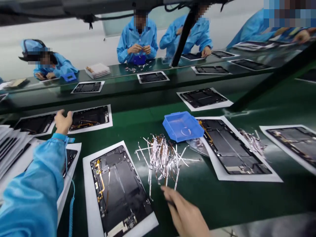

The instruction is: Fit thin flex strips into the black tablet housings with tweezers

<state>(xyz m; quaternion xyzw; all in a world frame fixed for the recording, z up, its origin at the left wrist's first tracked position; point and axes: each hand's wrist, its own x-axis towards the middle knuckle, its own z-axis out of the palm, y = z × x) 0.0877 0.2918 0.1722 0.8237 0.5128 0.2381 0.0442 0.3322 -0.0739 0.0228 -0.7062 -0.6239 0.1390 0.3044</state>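
My left hand (63,122) reaches out at the back left, thumb and fingers apart. It is between two black tablet housings on white sheets, close to the edge of the right one (92,117). Low in the middle, my right hand (186,212) is closed round a dark slim object (171,202), mostly hidden by the fingers. Just beyond its fingertip lies a loose heap of silvery and brown strips (160,156). Left of the heap, a tablet housing (120,187) with orange flex cables rests on a white sheet in front of me.
A blue plastic tray (182,126) stands behind the strips, with another housing (234,148) to its right. Stacked sheets and housings (12,148) are at far left. A coiled blue cord (71,210) hangs from my left wrist. Co-workers (137,39) sit across the bench.
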